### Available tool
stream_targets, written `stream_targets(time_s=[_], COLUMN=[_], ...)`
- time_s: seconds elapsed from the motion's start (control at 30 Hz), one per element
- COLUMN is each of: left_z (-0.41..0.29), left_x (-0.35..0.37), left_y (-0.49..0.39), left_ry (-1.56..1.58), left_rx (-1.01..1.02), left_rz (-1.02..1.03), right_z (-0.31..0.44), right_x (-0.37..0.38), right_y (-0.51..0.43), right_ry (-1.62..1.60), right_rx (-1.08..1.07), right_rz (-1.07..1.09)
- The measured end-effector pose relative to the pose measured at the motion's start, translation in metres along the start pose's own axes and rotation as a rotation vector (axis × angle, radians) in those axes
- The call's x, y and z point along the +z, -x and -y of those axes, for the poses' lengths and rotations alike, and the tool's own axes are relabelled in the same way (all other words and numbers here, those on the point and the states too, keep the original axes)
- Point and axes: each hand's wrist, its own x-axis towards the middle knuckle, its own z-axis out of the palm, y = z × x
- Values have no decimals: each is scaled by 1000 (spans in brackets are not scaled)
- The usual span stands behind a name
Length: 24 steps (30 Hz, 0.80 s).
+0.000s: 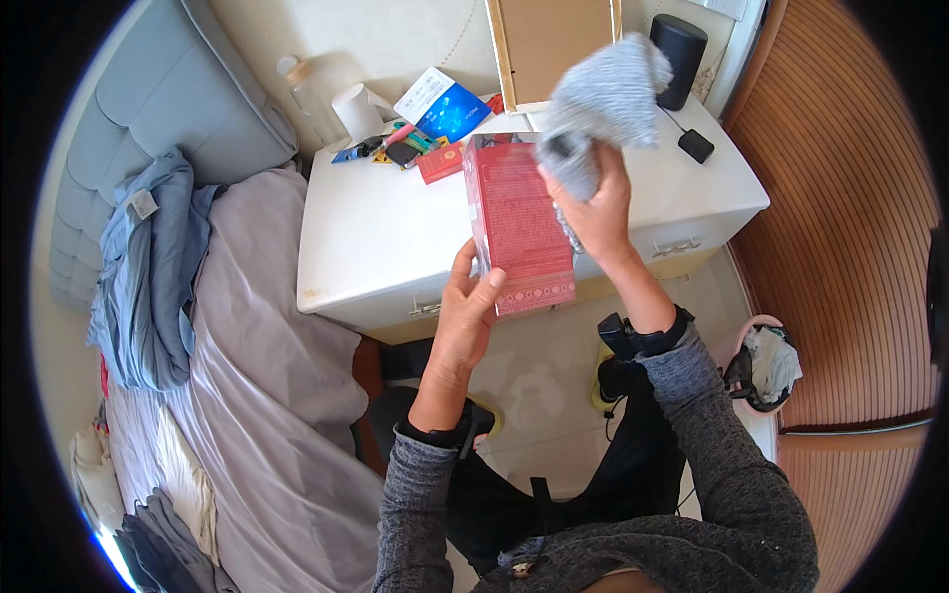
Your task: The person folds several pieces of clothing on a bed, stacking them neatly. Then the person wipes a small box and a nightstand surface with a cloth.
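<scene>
My left hand [468,307] holds a red printed box [523,222] by its lower left edge, tilted above the front of a white dresser [371,244]. My right hand [599,207] grips a grey cloth [612,93], blurred at its lower part, at the box's upper right side. Part of the cloth overlaps the box's upper right corner. The far end of the box shows something dark and grey, too small to name.
On the dresser lie a small red booklet [441,163], a blue-and-white packet [448,107], a white paper roll [358,111], a glass bottle [315,104], a black speaker [678,63] and a framed board [552,52]. A bed [267,311] is left, a waste bin [764,363] right.
</scene>
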Motion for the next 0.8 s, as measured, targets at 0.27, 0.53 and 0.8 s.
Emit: stream_targets(time_s=[0.27,0.53,0.8], left_z=[-15,-3,-11], left_x=[-32,-10,7], left_y=[-8,4,0], left_ry=[-30,-377,-216], left_rx=[90,70,223], left_rz=[-201,-128,-137], right_z=[64,27,5], right_x=[8,2,10], right_y=[39,21,11], right_ry=[144,253,-879], right_rx=[-293,-167,1039], right_rz=[561,371,195])
